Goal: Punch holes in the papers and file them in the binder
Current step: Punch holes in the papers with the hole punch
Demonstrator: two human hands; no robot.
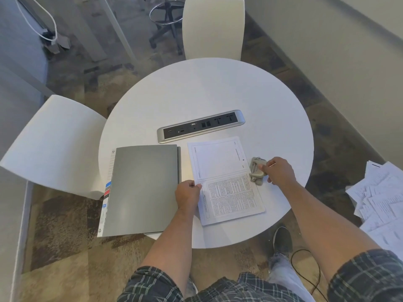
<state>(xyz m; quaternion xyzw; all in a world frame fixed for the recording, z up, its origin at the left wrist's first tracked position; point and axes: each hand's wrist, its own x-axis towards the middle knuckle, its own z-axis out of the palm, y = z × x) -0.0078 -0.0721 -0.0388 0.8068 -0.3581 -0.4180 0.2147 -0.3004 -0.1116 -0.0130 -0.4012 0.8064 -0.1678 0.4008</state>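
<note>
A grey binder (141, 188) lies shut on the left part of the round white table (207, 94), overhanging its near edge. Right of it lies a thin stack of printed papers (224, 179). My left hand (187, 196) pinches the papers' left edge near the binder. A beige metal hole punch (257, 170) sits against the papers' right edge. My right hand (278, 172) grips the punch from the right, fingers over its lever.
A silver power and socket strip (200, 126) lies behind the papers. White chairs stand at the far side (213, 27) and at the left (54, 147). A loose pile of printed sheets (379, 201) lies at the right, off the table.
</note>
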